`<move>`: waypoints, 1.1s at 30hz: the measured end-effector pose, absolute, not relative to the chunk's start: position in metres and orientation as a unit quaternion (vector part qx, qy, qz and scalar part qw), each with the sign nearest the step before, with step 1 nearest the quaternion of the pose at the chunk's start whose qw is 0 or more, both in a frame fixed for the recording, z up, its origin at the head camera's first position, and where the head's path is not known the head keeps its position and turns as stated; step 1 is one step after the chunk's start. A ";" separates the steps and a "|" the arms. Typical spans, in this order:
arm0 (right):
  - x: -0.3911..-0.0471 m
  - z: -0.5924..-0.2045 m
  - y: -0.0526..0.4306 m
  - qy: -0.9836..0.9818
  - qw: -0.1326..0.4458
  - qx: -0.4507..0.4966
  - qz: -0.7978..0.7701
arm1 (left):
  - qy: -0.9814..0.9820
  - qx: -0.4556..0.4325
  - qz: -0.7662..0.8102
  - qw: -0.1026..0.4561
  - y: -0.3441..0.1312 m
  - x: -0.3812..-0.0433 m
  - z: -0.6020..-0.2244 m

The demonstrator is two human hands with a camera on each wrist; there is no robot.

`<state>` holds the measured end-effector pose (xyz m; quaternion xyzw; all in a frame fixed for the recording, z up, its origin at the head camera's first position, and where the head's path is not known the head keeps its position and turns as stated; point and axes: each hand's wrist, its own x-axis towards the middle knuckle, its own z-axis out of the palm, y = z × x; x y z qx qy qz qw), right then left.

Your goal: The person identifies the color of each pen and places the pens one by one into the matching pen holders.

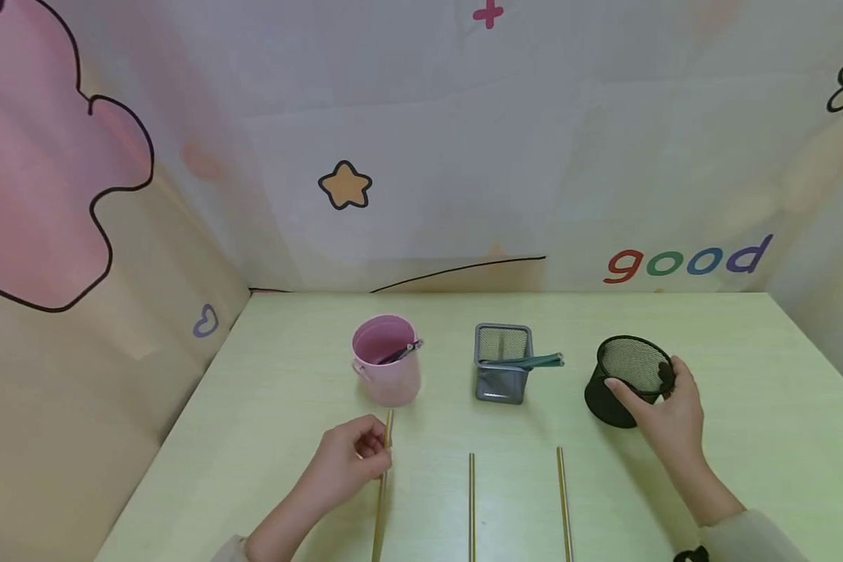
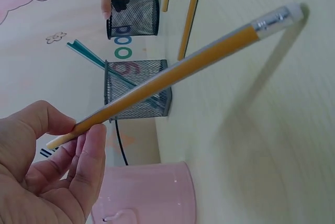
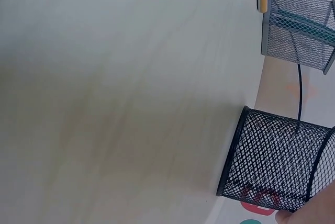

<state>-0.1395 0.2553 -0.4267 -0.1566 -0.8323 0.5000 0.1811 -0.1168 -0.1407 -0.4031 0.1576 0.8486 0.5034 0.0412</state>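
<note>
In my left hand [image 1: 344, 460] a yellow pencil [image 2: 172, 75] is pinched between thumb and fingers close to one end. Its white eraser end slants down toward the table in the left wrist view. Just beyond that hand stands a pink bucket [image 1: 396, 382] with dark sticks leaning out over its rim. My right hand [image 1: 677, 414] grips the rim of a round black mesh pen holder [image 3: 272, 156], thumb on the near side. The holder's right side is partly hidden by the fingers.
Between bucket and black holder stands a square grey mesh pen holder [image 1: 503, 384] with green sticks [image 1: 541, 361] jutting right. Two more yellow pencils [image 1: 472, 499] lie on the table [image 1: 253, 437], pointing away from me. A printed cloth [image 1: 435, 156] hangs along the table's back edge.
</note>
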 end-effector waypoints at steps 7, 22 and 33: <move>-0.139 -0.430 0.256 -0.836 0.184 -0.148 0.496 | 0.853 0.181 0.489 -0.006 -0.135 -0.117 -0.396; -0.139 -0.428 0.258 -0.835 0.189 -0.145 0.497 | 0.789 0.275 0.544 -0.073 -0.122 -0.122 -0.393; -0.138 -0.429 0.258 -0.838 0.188 -0.146 0.491 | 0.753 0.312 0.576 -0.067 -0.102 -0.116 -0.380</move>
